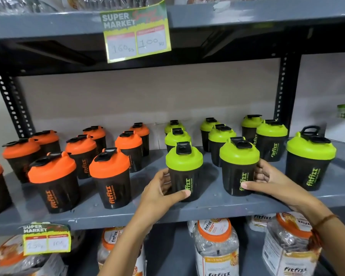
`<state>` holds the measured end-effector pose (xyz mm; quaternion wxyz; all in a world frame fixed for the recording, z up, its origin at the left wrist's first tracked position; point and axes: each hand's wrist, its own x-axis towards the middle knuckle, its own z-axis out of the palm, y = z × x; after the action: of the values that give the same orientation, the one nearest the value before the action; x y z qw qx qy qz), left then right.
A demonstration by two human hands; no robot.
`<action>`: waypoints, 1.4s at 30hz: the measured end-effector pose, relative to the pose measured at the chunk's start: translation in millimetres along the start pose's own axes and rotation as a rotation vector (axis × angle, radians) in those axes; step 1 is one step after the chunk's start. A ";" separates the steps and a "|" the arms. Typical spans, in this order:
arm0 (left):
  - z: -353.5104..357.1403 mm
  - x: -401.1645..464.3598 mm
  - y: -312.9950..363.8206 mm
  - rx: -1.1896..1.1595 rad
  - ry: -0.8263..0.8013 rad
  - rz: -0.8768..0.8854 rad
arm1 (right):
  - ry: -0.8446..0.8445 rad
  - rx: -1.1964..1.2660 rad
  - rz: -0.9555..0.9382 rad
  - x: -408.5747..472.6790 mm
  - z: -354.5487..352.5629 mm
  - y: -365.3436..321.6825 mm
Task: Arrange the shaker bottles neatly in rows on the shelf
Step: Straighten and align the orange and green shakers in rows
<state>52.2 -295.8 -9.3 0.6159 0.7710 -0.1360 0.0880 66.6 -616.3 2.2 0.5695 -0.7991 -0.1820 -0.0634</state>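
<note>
Black shaker bottles stand on a grey metal shelf (207, 208). Several with orange lids (110, 166) fill the left half in rows; several with green lids (271, 132) fill the right half. My left hand (159, 194) is wrapped around the front green-lidded bottle (183, 172) near the shelf's front edge. My right hand (267, 180) grips the neighbouring green-lidded bottle (238, 168) from its right side. Both bottles stand upright on the shelf. One more green-lidded bottle (309, 160) stands alone at the far right, its lid loop raised.
A price tag (136, 32) hangs from the shelf above, another tag (46, 239) from this shelf's front lip. Clear jars with orange lids (215, 242) sit on the shelf below. Perforated black uprights (11, 104) frame the bay at the back corners.
</note>
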 end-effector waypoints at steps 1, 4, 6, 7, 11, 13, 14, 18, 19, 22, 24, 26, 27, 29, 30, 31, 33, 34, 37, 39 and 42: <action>-1.0 -1.3 2.2 -0.008 0.000 -0.003 | -0.008 0.018 -0.004 -1.0 -1.9 0.4; -6.8 -13.0 7.6 -0.078 0.058 0.003 | 0.017 0.082 -0.070 -2.9 -8.5 2.0; -13.4 -29.1 10.3 -0.101 0.123 0.036 | 0.124 0.111 -0.165 -4.9 -4.2 2.1; -16.9 -38.8 11.8 -0.107 0.143 0.061 | 0.226 0.107 -0.216 -7.0 2.3 0.9; -41.5 -79.6 17.3 -0.138 0.276 0.181 | 0.726 0.008 -0.456 -21.1 47.3 -21.9; -64.9 -97.1 17.1 -0.134 0.398 0.271 | 0.841 -0.112 -0.560 -32.2 79.9 -48.8; -79.8 -104.8 15.2 -0.127 0.469 0.315 | 0.857 -0.180 -0.622 -37.7 99.1 -63.8; -154.8 -116.9 -4.5 -0.096 0.733 0.372 | 0.641 -0.197 -0.662 -42.4 187.9 -114.2; -175.9 -115.1 -11.8 -0.055 0.769 0.348 | 0.538 -0.190 -0.625 -37.8 210.1 -120.9; -233.9 -101.6 -32.1 0.144 0.683 0.164 | 0.276 -0.261 -0.371 -14.1 267.1 -127.6; -259.0 -91.9 -38.0 0.260 0.505 -0.032 | 0.191 -0.244 -0.154 3.5 291.8 -125.4; -272.6 -83.6 -38.6 0.285 0.319 -0.160 | 0.174 -0.274 -0.036 17.4 306.8 -121.1; -276.1 -79.7 -36.8 0.258 0.241 -0.192 | 0.167 -0.305 -0.011 22.4 310.9 -118.5; -279.0 -72.5 -34.4 0.183 0.137 -0.233 | 0.149 -0.351 0.047 29.0 314.8 -116.1; -279.5 -69.6 -34.8 0.183 0.114 -0.231 | 0.149 -0.358 0.067 31.9 315.3 -114.8; -279.2 -67.4 -35.2 0.209 0.112 -0.224 | 0.155 -0.357 0.071 35.2 315.0 -112.5; -278.4 -65.2 -36.6 0.244 0.135 -0.206 | 0.160 -0.353 0.059 40.7 313.5 -107.8; -278.4 -65.2 -36.1 0.252 0.148 -0.207 | 0.159 -0.355 0.056 42.3 312.8 -106.0; -279.2 -65.8 -32.9 0.275 0.169 -0.197 | 0.168 -0.348 0.044 45.4 310.4 -102.5; -279.6 -66.1 -32.8 0.287 0.175 -0.183 | 0.184 -0.334 0.033 46.9 308.6 -100.0; -279.3 -66.0 -32.8 0.319 0.195 -0.175 | 0.200 -0.333 0.020 48.7 305.9 -94.5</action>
<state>9.0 -10.5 3.4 0.5016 0.8554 0.0076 0.1288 45.0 -293.3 -4.0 0.4454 -0.8737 -0.1034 -0.1659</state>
